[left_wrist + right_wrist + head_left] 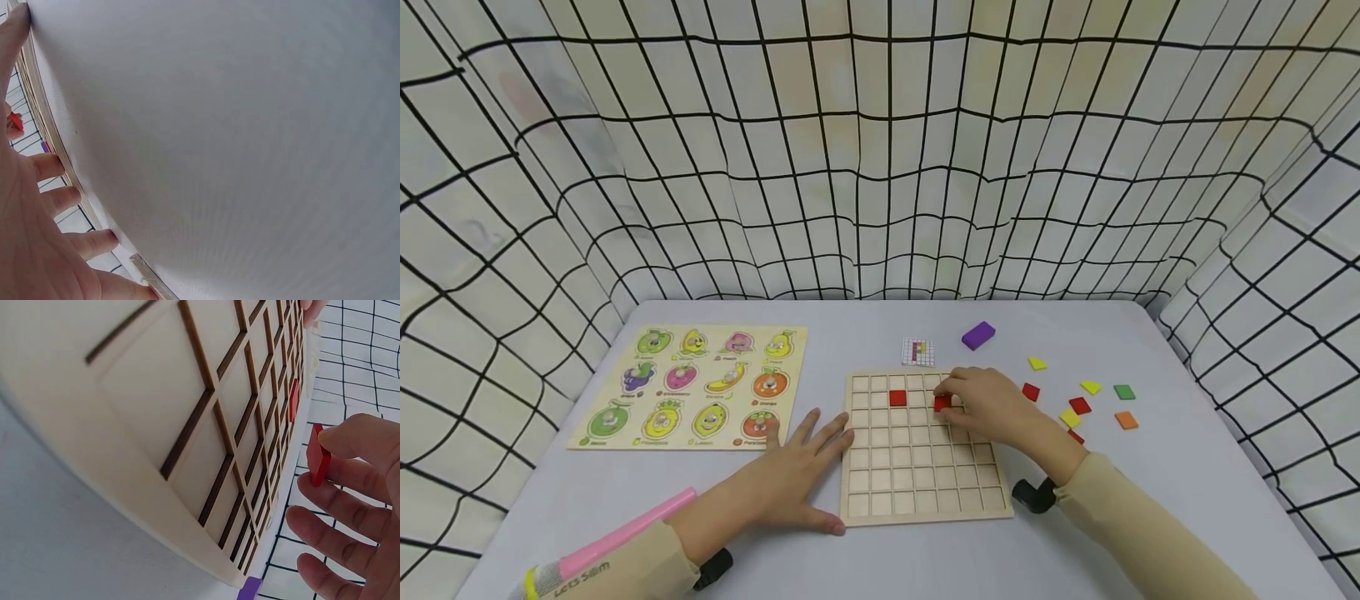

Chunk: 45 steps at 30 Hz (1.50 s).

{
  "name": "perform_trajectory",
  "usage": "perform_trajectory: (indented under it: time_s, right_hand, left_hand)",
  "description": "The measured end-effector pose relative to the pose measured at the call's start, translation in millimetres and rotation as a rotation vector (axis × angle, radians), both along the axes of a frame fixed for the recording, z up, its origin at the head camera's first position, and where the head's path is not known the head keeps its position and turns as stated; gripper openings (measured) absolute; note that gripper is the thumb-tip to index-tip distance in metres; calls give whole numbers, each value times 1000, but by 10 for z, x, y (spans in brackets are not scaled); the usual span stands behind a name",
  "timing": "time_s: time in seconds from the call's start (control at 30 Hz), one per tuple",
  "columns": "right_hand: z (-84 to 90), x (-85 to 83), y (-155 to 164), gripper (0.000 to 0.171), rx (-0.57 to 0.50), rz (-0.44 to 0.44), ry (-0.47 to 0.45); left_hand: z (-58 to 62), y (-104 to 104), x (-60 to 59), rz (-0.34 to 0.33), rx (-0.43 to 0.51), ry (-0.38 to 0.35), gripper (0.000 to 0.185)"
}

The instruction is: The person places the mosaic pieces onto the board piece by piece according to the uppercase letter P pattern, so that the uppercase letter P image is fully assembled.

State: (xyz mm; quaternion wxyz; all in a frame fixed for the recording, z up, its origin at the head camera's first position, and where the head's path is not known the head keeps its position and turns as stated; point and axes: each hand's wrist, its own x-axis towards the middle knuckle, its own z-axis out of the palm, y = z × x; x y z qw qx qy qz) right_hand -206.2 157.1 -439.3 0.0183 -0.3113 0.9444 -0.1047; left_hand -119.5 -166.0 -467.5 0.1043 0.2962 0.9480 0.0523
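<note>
A wooden grid board [904,480] with square cells lies in the middle of the table. One red square tile [898,398] sits in a cell near the board's far side. My right hand [988,408] pinches another red square tile [319,456] between thumb and fingers, just over the board's upper right cells; the right wrist view shows it tilted and apart from the grid. With fingers spread, my left hand [782,483] lies along the board's left edge, thumb and fingertips touching it. The left wrist view shows mostly table beside that hand.
Loose red, yellow, green and orange tiles [1123,392] are scattered at the right. Behind the board are a small pattern card [918,352] and a purple block [978,336]. A fruit puzzle board [700,417] lies at left. Black netting [887,175] over white sheets encloses the table.
</note>
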Motion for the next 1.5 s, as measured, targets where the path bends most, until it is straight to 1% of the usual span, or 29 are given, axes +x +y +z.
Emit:
perform_trajectory:
  time_s: [0.23, 0.43, 0.6, 0.73, 0.9, 1.13, 1.5]
  right_hand:
    - [-26, -15, -64, 30, -2, 10, 6]
    - [-43, -15, -150, 25, -10, 44, 11]
    - [-53, -8, -203, 24, 7, 74, 45]
    - [-95, -28, -224, 25, 19, 88, 67]
    - [-127, -48, -284, 24, 30, 87, 62]
    - [-112, -44, -351, 25, 35, 81, 47]
    - [-166, -60, -416, 21, 47, 112, 95]
  left_hand:
    - [4, 4, -9, 1, 4, -7, 120]
    - [-2, 9, -14, 10, 2, -18, 120]
    - [2, 10, -12, 11, 5, -21, 120]
    - [4, 12, -12, 13, 6, -25, 120]
    - [3, 12, -14, 15, 5, -30, 120]
    - [11, 18, -18, 17, 5, -33, 120]
    - [-1, 14, -10, 20, -2, -21, 120]
